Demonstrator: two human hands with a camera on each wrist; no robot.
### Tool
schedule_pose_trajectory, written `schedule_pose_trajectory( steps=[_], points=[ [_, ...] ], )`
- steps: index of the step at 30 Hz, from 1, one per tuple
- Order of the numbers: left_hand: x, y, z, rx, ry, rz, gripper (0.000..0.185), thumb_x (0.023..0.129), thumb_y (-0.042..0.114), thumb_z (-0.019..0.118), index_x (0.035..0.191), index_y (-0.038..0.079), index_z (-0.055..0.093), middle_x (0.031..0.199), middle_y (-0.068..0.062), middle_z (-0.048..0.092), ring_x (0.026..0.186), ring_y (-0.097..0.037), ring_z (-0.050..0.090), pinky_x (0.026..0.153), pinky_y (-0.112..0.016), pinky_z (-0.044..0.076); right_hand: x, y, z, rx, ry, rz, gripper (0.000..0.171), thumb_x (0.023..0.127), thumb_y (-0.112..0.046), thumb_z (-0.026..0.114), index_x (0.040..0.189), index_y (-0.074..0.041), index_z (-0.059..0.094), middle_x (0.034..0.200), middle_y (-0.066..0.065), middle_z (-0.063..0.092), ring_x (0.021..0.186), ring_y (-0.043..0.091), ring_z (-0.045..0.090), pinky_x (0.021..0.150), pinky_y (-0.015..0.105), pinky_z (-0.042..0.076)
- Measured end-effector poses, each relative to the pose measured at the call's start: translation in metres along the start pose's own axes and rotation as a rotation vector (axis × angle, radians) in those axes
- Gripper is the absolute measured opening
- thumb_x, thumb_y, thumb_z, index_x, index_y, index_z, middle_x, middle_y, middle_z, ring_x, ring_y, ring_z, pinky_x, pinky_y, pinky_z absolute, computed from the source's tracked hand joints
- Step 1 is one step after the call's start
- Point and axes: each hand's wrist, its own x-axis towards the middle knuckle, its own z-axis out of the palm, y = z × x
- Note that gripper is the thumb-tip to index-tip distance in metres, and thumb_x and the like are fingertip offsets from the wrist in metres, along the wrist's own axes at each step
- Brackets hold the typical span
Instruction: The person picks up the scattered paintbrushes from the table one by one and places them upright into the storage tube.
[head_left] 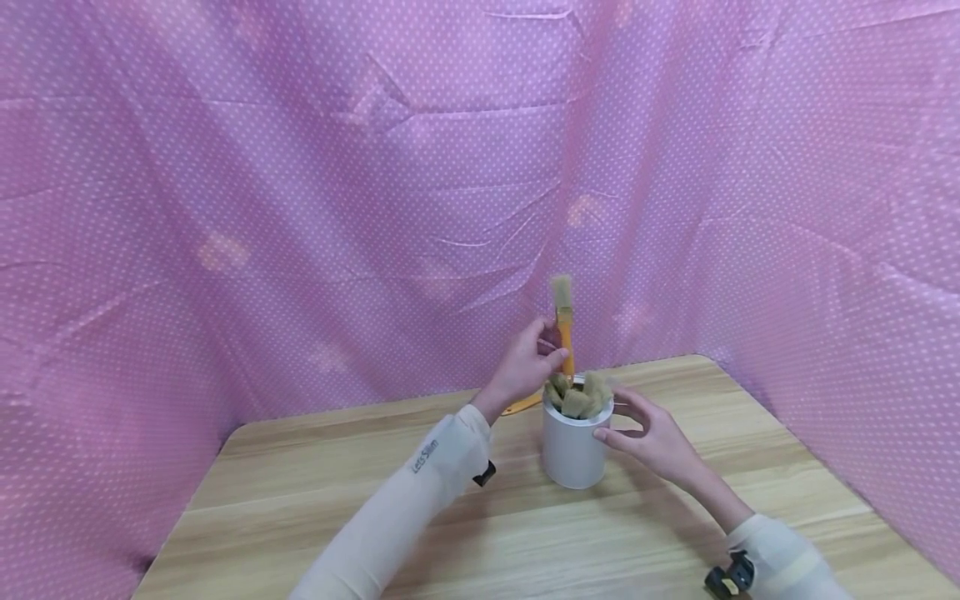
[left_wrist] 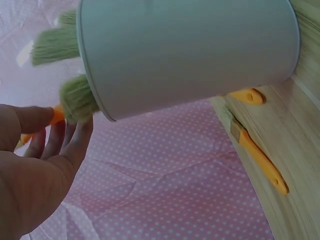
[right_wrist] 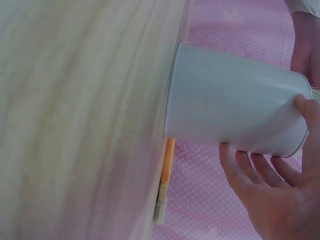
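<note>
**Brush and tin: handling notes**

1. Right hand [head_left: 648, 433]. Nearest to you. Fingers spread and nearly straight, thumb and fingertips [right_wrist: 305, 107] touching the rim of the tin; nothing is clasped. It steadies rather than grips.

2. Tin [head_left: 576, 446]. Standing upright on the wooden table [head_left: 525, 533], directly under your right fingertips. White, smooth-walled, probably thin metal: expect it to be light, stiff and a little slippery, and likely to tip if pulled sideways at the top. Best taken around the wall below the rim, not by the edge.

3. Brushes in the tin [head_left: 581, 398]. Several, bristles up, crowding the opening just inside your right-hand contact. Soft heads, rigid handles; they will probably shift against each other when one is moved.

4. Left hand [head_left: 525, 367]. Just beyond the tin, fingers and thumb pinched on the orange handle of a brush [head_left: 563, 329].

5. Held brush. Upright, bristles on top, lower end at the tin's mouth. Light and stiff; the handle looks smooth, so pinch mid-handle below the metal band, never the bristles.

6. Loose brushes [left_wrist: 260, 157]. Two orange-handled ones lie flat on the table behind the tin, past your left grip.

7. Pink dotted cloth [head_left: 300, 208]. Backdrop, farthest.
</note>
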Motion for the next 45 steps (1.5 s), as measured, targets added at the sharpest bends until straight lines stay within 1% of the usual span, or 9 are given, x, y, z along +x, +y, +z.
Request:
schedule_pose_trajectory(
  steps=[3, 9, 14, 22, 26, 31, 37, 41, 45],
  points=[
    [0.001, -0.004, -0.001, 0.038, -0.023, -0.014, 0.021, 0.101, 0.013, 0.067, 0.119, 0.007, 0.06, 0.107, -0.002, 0.065, 0.099, -0.018, 0.066, 0.081, -0.03, 0.057, 0.0, 0.0, 0.0, -0.006, 0.0, 0.003, 0.066, 0.091, -0.016, 0.08, 0.147, -0.006, 0.048, 0.145, 0.015, 0.051, 0.13, 0.039, 0.05, 0.09, 0.037, 0.056],
    [0.003, -0.016, -0.001, 0.122, -0.07, -0.025, 0.022, 0.101, 0.024, 0.067, 0.115, 0.008, 0.065, 0.103, 0.001, 0.069, 0.094, -0.015, 0.066, 0.081, -0.028, 0.056, 0.0, 0.0, 0.0, -0.013, 0.003, 0.003, 0.066, 0.091, -0.016, 0.08, 0.148, -0.005, 0.048, 0.145, 0.014, 0.051, 0.13, 0.039, 0.05, 0.09, 0.037, 0.056],
    [0.002, -0.019, -0.001, 0.135, -0.098, -0.039, 0.023, 0.1, 0.027, 0.068, 0.113, 0.007, 0.068, 0.102, -0.001, 0.071, 0.093, -0.014, 0.067, 0.08, -0.028, 0.057, 0.0, -0.001, 0.0, -0.015, 0.002, -0.004, 0.067, 0.091, -0.016, 0.08, 0.148, -0.005, 0.047, 0.145, 0.014, 0.051, 0.129, 0.039, 0.051, 0.091, 0.038, 0.056],
    [0.005, -0.026, -0.003, 0.169, -0.145, -0.023, 0.024, 0.102, 0.032, 0.065, 0.104, 0.011, 0.076, 0.094, 0.005, 0.072, 0.087, -0.01, 0.067, 0.074, -0.026, 0.056, 0.0, -0.003, 0.001, 0.0, 0.013, -0.008, 0.067, 0.09, -0.015, 0.08, 0.148, -0.004, 0.048, 0.146, 0.015, 0.051, 0.129, 0.04, 0.05, 0.09, 0.041, 0.056],
    [0.003, -0.027, -0.004, 0.194, -0.15, -0.035, 0.029, 0.1, 0.042, 0.065, 0.105, 0.016, 0.076, 0.101, 0.007, 0.071, 0.093, -0.009, 0.065, 0.081, -0.027, 0.055, 0.001, -0.002, 0.002, -0.002, 0.01, -0.01, 0.066, 0.09, -0.015, 0.08, 0.147, -0.005, 0.048, 0.146, 0.016, 0.051, 0.129, 0.04, 0.051, 0.09, 0.04, 0.056],
    [0.0, -0.028, -0.005, 0.172, -0.168, -0.065, 0.038, 0.097, 0.055, 0.064, 0.112, 0.022, 0.076, 0.108, 0.011, 0.069, 0.1, -0.009, 0.063, 0.089, -0.034, 0.053, 0.001, -0.001, 0.003, -0.003, 0.007, -0.017, 0.066, 0.09, -0.014, 0.08, 0.147, -0.004, 0.048, 0.145, 0.016, 0.051, 0.129, 0.04, 0.051, 0.09, 0.039, 0.056],
    [-0.003, -0.043, -0.009, 0.107, -0.111, -0.091, 0.055, 0.098, 0.064, 0.054, 0.119, 0.017, 0.072, 0.109, 0.007, 0.069, 0.103, -0.013, 0.063, 0.092, -0.039, 0.052, 0.001, -0.001, 0.003, -0.002, 0.012, -0.018, 0.066, 0.09, -0.013, 0.081, 0.146, -0.003, 0.049, 0.145, 0.016, 0.051, 0.129, 0.04, 0.051, 0.09, 0.04, 0.056],
    [-0.002, -0.064, -0.011, 0.045, -0.056, -0.109, 0.053, 0.102, 0.06, 0.049, 0.115, 0.014, 0.071, 0.11, -0.005, 0.071, 0.104, -0.021, 0.066, 0.091, -0.041, 0.053, 0.001, 0.0, 0.003, 0.001, 0.014, -0.01, 0.067, 0.089, -0.013, 0.082, 0.146, -0.002, 0.049, 0.145, 0.017, 0.051, 0.128, 0.04, 0.051, 0.089, 0.037, 0.056],
    [-0.001, -0.087, -0.013, 0.003, -0.008, -0.158, 0.05, 0.104, 0.056, 0.049, 0.116, 0.012, 0.07, 0.114, -0.008, 0.07, 0.108, -0.029, 0.065, 0.092, -0.042, 0.053, 0.001, 0.0, 0.003, -0.004, 0.018, -0.008, 0.067, 0.089, -0.013, 0.081, 0.146, -0.002, 0.048, 0.144, 0.017, 0.051, 0.128, 0.04, 0.052, 0.089, 0.035, 0.056]
  ],
)
